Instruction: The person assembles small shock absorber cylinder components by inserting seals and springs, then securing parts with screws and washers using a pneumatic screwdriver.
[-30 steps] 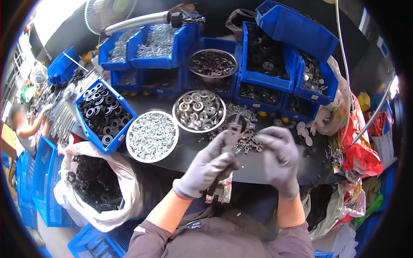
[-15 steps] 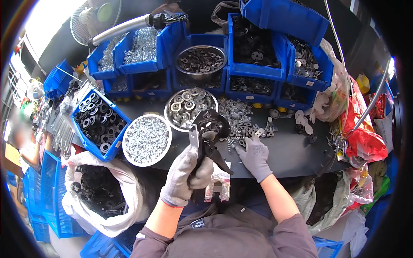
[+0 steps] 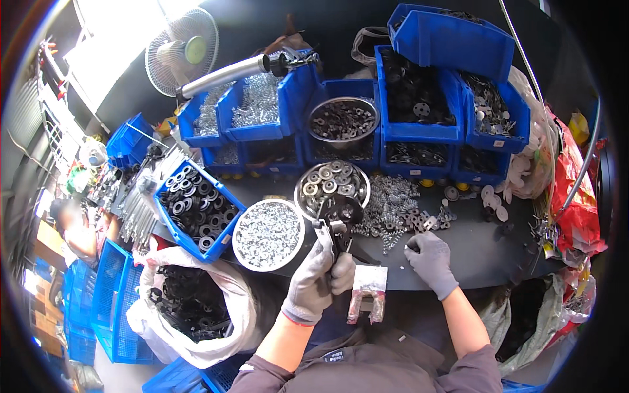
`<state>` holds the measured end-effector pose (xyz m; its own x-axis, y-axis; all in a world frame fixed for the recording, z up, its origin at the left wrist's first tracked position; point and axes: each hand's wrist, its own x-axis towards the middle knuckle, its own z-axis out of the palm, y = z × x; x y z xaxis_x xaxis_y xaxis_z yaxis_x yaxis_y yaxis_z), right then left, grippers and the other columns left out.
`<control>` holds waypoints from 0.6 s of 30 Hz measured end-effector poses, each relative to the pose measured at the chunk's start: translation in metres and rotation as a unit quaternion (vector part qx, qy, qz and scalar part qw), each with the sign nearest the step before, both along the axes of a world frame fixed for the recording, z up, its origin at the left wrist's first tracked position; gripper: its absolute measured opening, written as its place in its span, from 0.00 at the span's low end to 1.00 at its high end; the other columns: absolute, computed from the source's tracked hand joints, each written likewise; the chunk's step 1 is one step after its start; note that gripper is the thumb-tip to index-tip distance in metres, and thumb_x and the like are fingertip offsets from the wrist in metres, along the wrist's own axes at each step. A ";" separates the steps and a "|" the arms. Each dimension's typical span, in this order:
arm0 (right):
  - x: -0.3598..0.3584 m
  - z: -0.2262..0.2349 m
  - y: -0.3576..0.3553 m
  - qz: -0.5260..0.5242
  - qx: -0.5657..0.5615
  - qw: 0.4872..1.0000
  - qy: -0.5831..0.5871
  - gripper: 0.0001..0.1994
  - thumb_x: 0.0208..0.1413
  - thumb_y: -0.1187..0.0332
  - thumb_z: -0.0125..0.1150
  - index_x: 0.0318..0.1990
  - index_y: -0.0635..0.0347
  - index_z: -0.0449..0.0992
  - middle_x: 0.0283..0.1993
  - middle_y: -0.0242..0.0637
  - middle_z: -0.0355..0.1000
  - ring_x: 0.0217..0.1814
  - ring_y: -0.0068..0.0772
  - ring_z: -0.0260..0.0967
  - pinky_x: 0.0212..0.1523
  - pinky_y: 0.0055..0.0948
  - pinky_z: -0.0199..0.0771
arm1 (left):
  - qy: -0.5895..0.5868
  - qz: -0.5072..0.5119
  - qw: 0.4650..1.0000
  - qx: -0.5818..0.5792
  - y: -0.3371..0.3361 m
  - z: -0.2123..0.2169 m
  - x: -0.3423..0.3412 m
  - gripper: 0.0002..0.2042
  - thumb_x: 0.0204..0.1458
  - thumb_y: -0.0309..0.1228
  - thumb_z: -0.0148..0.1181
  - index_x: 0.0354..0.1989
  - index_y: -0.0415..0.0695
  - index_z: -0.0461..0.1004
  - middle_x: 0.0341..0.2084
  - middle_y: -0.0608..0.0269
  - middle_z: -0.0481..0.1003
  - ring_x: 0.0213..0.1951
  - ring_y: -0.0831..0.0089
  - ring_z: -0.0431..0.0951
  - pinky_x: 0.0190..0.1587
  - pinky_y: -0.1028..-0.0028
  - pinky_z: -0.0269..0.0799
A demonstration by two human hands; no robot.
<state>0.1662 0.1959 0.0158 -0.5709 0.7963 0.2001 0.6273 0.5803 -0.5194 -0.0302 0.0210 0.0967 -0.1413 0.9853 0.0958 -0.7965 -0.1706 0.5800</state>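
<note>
In my gloved left hand (image 3: 313, 285) is a black part (image 3: 346, 213) with a round head and a lever, held upright; its lower end is hidden in my fingers. Behind it is a steel bowl of thick ring-shaped metal pieces (image 3: 308, 209). My gloved right hand (image 3: 434, 261) hovers over the dark tabletop with thumb and fingers curled together; whatever is between them is too small to make out. Just beyond its fingertips lie a small metal plate (image 3: 430, 223) and a heap of springs and little metal pieces (image 3: 392, 200).
A block-like fixture (image 3: 370, 278) sits at the table's front edge. A white-rimmed bowl (image 3: 237, 247) of small metal bits and a blue bin (image 3: 226, 250) of black rings stand left. Stacked blue bins (image 3: 422, 133) line the back. An open white sack (image 3: 246, 321) hangs front left. Another person (image 3: 78, 232) is far left.
The whole view has shifted, so the scene sits further right and lower. The black part has turned in my left hand. My right hand has drawn slightly back from the heap, fingers more curled.
</note>
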 end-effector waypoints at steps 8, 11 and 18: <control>-0.048 0.131 -0.064 0.082 -0.210 0.891 0.393 0.09 0.53 0.68 0.71 0.37 0.65 0.84 0.29 0.33 0.80 0.29 0.15 0.74 0.31 0.20 0.74 | 0.095 -0.004 0.995 -0.038 -0.003 0.007 0.008 0.40 0.54 0.48 0.65 0.71 0.47 0.53 0.15 0.73 0.58 0.15 0.82 0.54 0.19 0.79 0.47; -0.057 0.127 -0.068 0.060 -0.306 0.836 0.452 0.10 0.54 0.66 0.71 0.36 0.66 0.83 0.27 0.33 0.79 0.26 0.13 0.73 0.28 0.19 0.73 | 0.122 -0.020 0.991 -0.059 0.000 0.009 0.008 0.40 0.53 0.49 0.66 0.70 0.46 0.54 0.15 0.71 0.59 0.15 0.82 0.55 0.19 0.79 0.48; -0.052 0.123 -0.075 0.055 -0.332 0.834 0.437 0.12 0.55 0.63 0.70 0.35 0.67 0.83 0.24 0.35 0.78 0.22 0.13 0.71 0.22 0.20 0.71 | 0.184 0.009 0.981 -0.060 -0.003 0.010 0.008 0.30 0.53 0.49 0.65 0.56 0.42 0.64 0.17 0.69 0.62 0.16 0.80 0.57 0.20 0.78 0.51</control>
